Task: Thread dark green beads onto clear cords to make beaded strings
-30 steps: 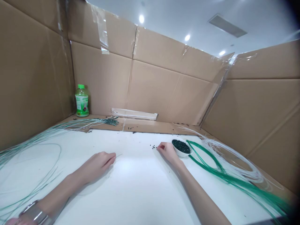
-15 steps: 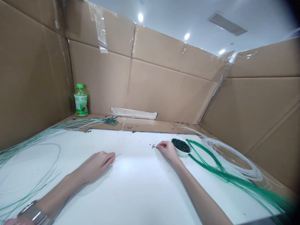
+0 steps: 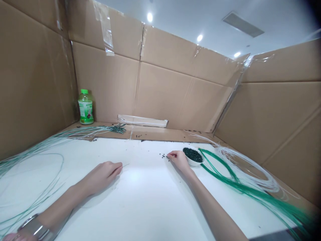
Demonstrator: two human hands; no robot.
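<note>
My left hand (image 3: 104,175) rests on the white table (image 3: 150,207), fingers together, and a thin pale wire (image 3: 125,164) sticks out past the fingertips. My right hand (image 3: 178,160) sits just left of a white bowl (image 3: 193,161) heaped with dark green beads (image 3: 192,154). Its thumb and forefinger nearly meet beside several loose beads (image 3: 163,156) on the table. Whether a bead lies between those fingertips is too small to tell.
Long pale green wires (image 3: 30,150) sweep across the left side, and green and white wire coils (image 3: 248,180) lie on the right. A green-capped bottle (image 3: 85,107) stands at the back left. Cardboard walls (image 3: 160,90) surround the table.
The whole view has drifted slightly up and left. Both hands stay in nearly the same places, and the wire and beads show no clear change.
</note>
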